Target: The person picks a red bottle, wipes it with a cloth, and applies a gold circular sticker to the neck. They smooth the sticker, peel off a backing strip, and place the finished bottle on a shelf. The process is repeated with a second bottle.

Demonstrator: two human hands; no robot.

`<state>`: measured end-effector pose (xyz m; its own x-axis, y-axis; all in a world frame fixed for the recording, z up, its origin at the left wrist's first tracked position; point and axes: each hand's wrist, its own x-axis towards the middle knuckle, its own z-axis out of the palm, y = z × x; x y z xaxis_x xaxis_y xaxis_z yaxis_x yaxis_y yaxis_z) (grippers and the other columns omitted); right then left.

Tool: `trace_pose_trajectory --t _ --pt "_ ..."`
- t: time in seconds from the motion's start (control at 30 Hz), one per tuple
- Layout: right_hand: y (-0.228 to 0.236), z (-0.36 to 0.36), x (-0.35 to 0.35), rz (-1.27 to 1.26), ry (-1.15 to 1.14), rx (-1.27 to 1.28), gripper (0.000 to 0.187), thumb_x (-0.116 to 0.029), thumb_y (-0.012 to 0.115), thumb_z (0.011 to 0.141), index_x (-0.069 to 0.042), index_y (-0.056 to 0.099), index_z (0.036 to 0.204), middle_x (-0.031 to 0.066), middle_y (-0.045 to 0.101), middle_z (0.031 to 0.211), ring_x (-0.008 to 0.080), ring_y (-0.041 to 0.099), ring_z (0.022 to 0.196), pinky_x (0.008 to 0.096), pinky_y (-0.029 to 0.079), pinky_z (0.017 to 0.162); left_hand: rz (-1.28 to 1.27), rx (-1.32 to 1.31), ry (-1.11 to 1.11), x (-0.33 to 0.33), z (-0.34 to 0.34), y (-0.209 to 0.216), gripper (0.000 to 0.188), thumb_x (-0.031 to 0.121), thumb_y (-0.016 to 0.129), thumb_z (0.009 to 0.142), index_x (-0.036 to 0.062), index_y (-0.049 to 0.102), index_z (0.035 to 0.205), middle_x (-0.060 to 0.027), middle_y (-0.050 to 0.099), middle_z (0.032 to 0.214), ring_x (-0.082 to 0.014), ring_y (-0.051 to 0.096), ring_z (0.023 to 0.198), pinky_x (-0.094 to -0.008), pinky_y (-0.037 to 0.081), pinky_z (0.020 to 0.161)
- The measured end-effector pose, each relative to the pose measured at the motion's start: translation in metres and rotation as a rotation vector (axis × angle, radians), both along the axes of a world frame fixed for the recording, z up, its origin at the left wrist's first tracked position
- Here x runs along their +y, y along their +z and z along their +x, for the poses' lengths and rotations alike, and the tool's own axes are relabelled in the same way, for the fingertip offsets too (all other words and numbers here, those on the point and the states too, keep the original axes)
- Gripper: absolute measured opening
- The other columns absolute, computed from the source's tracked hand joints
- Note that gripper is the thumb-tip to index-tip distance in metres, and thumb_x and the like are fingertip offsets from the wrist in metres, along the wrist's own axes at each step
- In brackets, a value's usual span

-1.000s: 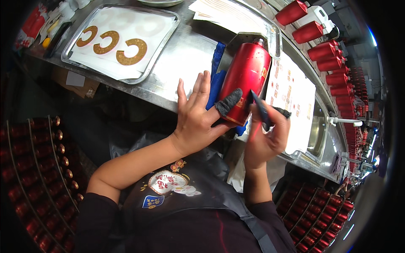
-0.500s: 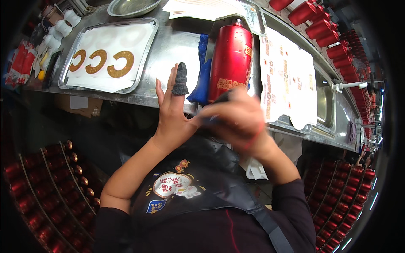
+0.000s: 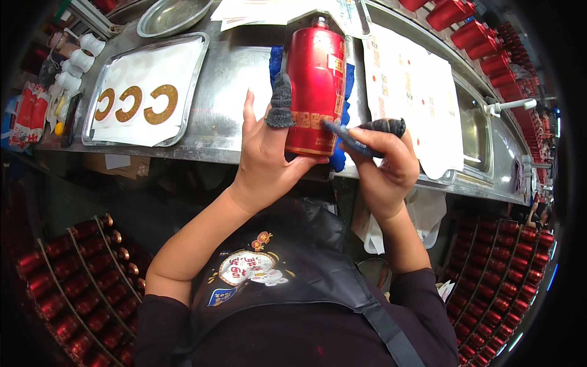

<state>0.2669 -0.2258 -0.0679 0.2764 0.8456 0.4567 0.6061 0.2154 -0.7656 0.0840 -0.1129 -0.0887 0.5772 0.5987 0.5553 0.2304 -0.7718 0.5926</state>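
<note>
A glossy red bottle (image 3: pixel 313 73) with gold patterned decals lies on a blue cloth (image 3: pixel 349 85) at the counter's front edge, its neck pointing away from me. My left hand (image 3: pixel 269 144) steadies it, thumb against the base and fingers along the left side; a dark knitted finger cot (image 3: pixel 280 101) covers one finger. In my right hand (image 3: pixel 389 162) is a dark, flat scraper (image 3: pixel 353 139), pinched between thumb and fingers. Its tip touches the gold band low on the bottle. Another dark cot (image 3: pixel 385 126) covers a right finger.
On the left, a metal tray (image 3: pixel 199 79) holds white sheets with gold C-shaped decals (image 3: pixel 160 105). Behind it is a metal bowl (image 3: pixel 173 17). Printed decal sheets (image 3: pixel 422 104) lie right of the bottle, before a sink (image 3: pixel 480 131). Racks of red bottles (image 3: pixel 501 275) stand at both sides.
My left hand has moved onto the bottle's lower left side. My right hand, blurred over the bottle's base before, has shifted right, and its scraper now rests on the gold band.
</note>
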Motion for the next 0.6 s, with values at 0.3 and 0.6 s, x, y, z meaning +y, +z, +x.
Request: trace_pose_trajectory --t 0.3,0.6 --pt "0.055 0.022 0.122 -0.009 -0.031 0.040 0.019 -0.014 0.077 0.084 -0.002 0.067 0.093 0.0069 0.065 0.079 0.0102 0.060 0.074 0.0269 0.049 0.066 -0.296 0.105 -0.022 0.001 -0.010 0.004 0.107 0.041 0.084 0.077 -0.0054 0.025 0.154 -0.0242 0.038 0.156 -0.0425 0.040 0.141 -0.0593 0.009 0.120" --pt "0.035 0.021 0.069 0.287 0.383 -0.217 0.025 -0.001 0.072 0.079 -0.007 0.071 0.104 0.0067 0.069 0.083 0.0172 0.066 0.075 0.0326 0.051 0.065 -0.189 0.179 -0.071 0.013 -0.013 -0.007 0.100 0.031 0.080 0.078 -0.0027 0.026 0.155 -0.0227 0.039 0.155 -0.0386 0.040 0.142 -0.0677 -0.001 0.116"
